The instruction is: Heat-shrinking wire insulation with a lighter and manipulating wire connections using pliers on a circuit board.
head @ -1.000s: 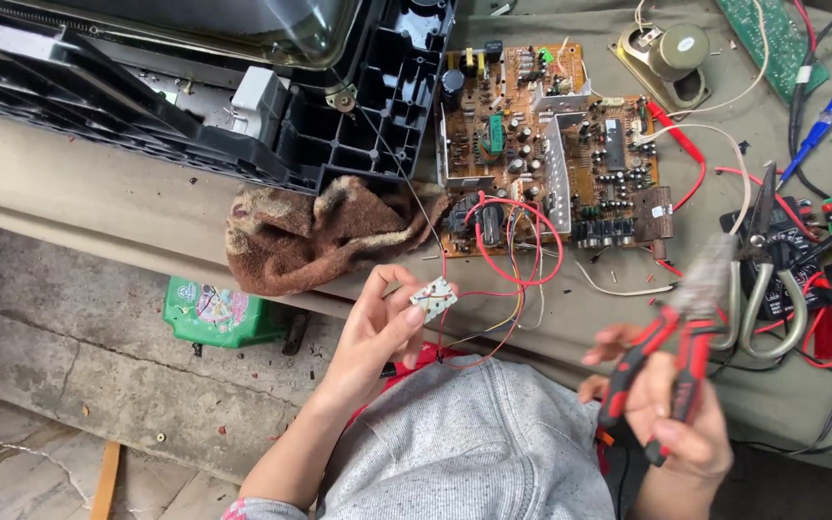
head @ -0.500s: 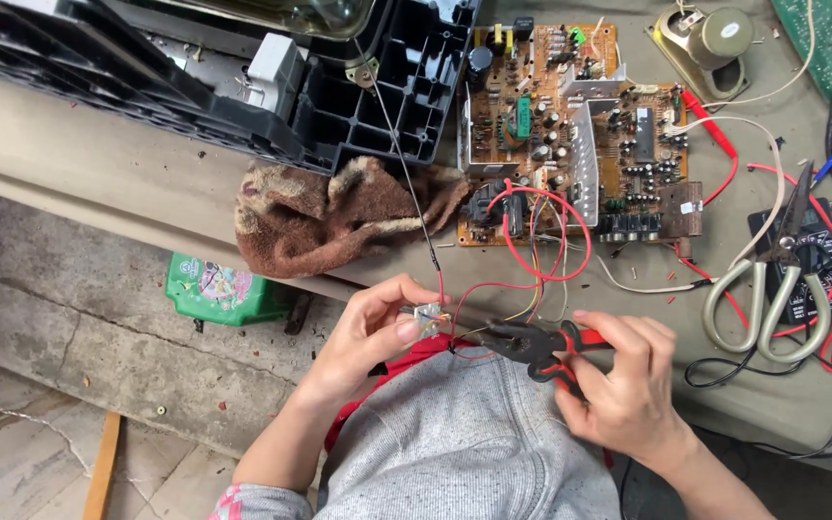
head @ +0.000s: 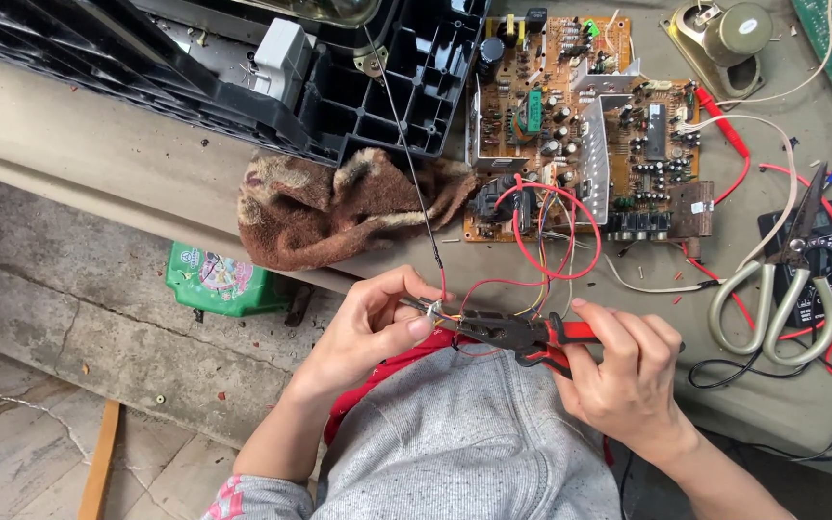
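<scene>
A small wired part [head: 432, 310] is pinched in the left hand [head: 368, 332], just ahead of its fingertips. Red-handled pliers [head: 522, 334] are gripped in the closed right hand [head: 628, 380], their tip laid against that part. Beyond both hands, a circuit board [head: 580, 125] and brown rag [head: 339, 207] are seen.

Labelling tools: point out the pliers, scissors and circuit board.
pliers [head: 498, 330], head view, dark metal jaws near the pivot
scissors [head: 772, 308], head view, pale handle loops
circuit board [head: 570, 125], head view, middle of the board
</scene>
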